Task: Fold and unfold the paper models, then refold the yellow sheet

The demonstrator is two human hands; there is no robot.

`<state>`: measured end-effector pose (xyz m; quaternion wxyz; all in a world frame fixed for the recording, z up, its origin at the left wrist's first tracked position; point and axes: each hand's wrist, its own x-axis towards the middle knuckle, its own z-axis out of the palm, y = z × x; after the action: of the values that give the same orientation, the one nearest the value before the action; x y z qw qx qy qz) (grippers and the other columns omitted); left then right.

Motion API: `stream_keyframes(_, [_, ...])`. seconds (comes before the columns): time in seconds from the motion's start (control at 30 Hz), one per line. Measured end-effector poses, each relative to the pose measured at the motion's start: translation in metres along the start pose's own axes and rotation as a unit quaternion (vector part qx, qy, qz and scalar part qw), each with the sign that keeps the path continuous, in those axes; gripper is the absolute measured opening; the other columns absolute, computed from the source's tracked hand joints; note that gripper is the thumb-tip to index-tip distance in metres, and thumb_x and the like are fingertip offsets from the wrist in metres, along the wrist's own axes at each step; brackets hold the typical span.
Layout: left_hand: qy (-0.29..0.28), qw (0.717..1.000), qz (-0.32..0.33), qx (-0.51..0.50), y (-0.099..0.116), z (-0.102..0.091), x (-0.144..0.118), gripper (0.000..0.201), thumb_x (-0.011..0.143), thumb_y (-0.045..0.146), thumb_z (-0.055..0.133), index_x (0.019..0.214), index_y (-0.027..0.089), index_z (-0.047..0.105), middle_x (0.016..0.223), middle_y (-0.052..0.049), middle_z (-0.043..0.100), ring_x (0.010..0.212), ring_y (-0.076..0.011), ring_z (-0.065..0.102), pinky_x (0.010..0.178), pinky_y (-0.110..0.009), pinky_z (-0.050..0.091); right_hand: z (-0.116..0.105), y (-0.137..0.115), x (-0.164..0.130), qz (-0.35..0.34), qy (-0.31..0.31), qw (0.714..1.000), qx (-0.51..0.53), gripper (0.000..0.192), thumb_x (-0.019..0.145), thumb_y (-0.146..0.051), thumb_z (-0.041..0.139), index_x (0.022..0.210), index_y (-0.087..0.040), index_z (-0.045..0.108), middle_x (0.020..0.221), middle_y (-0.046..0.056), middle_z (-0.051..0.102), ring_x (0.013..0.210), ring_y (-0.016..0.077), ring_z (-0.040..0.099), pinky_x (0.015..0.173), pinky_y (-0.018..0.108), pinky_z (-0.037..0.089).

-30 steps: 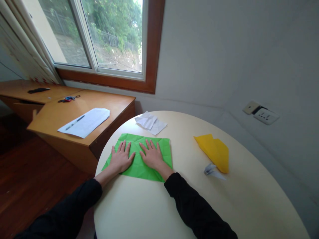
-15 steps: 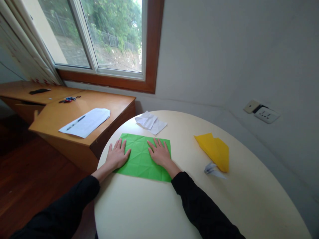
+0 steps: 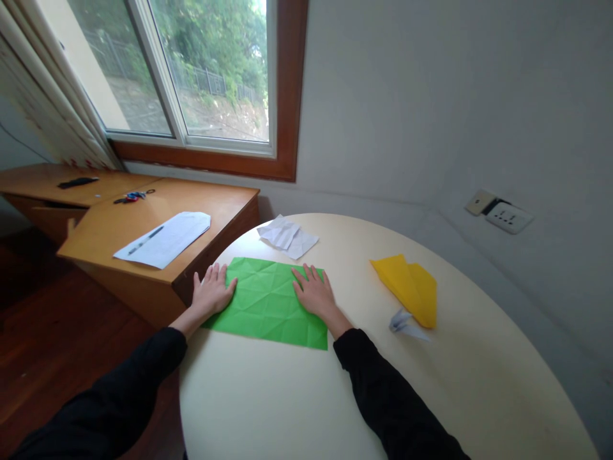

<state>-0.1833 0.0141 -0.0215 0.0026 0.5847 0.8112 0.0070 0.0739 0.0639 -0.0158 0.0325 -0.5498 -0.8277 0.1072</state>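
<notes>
Green sheet pressed flat under two open palms

Paper is the landmark: a creased green sheet lies open on the round cream table, near its window-side edge. The left hand rests palm down on the sheet's left margin, fingers spread and gripping nothing; the right hand lies the same way on its right margin, also flat and unclenched. By the look of it this is a smoothing step, the sheet spread out with its old fold lines showing; a next fold would call for lifting one edge cleanly and lining it up along a crease. Just beyond the sheet sits crumpled white paper. Well to its right lie a folded yellow paper and a small pale folded figure. Left of the sheet stands a wooden desk bearing a white page, under a window
</notes>
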Motion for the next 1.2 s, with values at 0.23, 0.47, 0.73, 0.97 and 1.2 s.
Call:
stream_keyframes(0.23, [0.141,0.985,0.03,0.098,-0.022,-0.011,0.017,0.062,0.084,0.03,0.029,0.139,0.001,0.029,0.148,-0.02,0.023,0.138,-0.0287,0.02,0.109,-0.054,0.0,0.002,0.0,-0.001,-0.006,0.015,1.0,0.009,0.051,0.094,-0.046,0.017,0.143,-0.033,0.022,0.153,0.002,0.015,0.14,0.0209,0.009,0.109,0.043,-0.001])
stream_keyframes(0.47, [0.252,0.951,0.15,0.099,0.022,-0.061,-0.009,0.055,0.084,0.021,0.03,0.136,0.004,0.037,0.149,-0.017,0.023,0.137,-0.0267,0.022,0.112,-0.048,0.002,0.005,0.0,0.0,-0.011,0.031,0.999,0.029,0.05,0.094,-0.045,0.019,0.141,-0.033,0.027,0.152,0.003,0.018,0.14,0.0209,0.011,0.109,0.044,0.0])
stream_keyframes(0.73, [0.052,0.95,0.307,0.025,0.06,-0.026,-0.067,0.043,0.088,0.019,0.03,0.123,0.011,0.054,0.135,-0.015,0.048,0.125,-0.0231,0.045,0.11,-0.045,0.026,0.003,-0.001,0.0,-0.008,0.022,0.999,0.031,0.05,0.094,-0.045,0.019,0.142,-0.033,0.025,0.153,0.002,0.016,0.14,0.0209,0.009,0.109,0.044,-0.002])
stream_keyframes(0.97, [0.032,0.955,0.293,0.017,0.058,-0.017,-0.068,0.044,0.088,0.018,0.032,0.127,0.009,0.051,0.131,-0.015,0.052,0.119,-0.0263,0.049,0.103,-0.042,0.036,0.004,0.0,0.0,-0.01,0.028,0.999,0.035,0.05,0.094,-0.045,0.019,0.142,-0.033,0.026,0.153,0.002,0.017,0.14,0.0212,0.01,0.109,0.044,-0.002])
stream_keyframes(1.2, [0.013,0.951,0.299,0.077,0.068,-0.029,-0.063,0.047,0.085,0.013,0.032,0.129,0.007,0.049,0.122,-0.016,0.056,0.107,-0.026,0.055,0.095,-0.037,0.042,0.007,0.001,0.002,-0.011,0.039,0.999,0.037,0.05,0.093,-0.045,0.02,0.141,-0.033,0.027,0.152,0.003,0.019,0.14,0.0206,0.011,0.11,0.043,0.0])
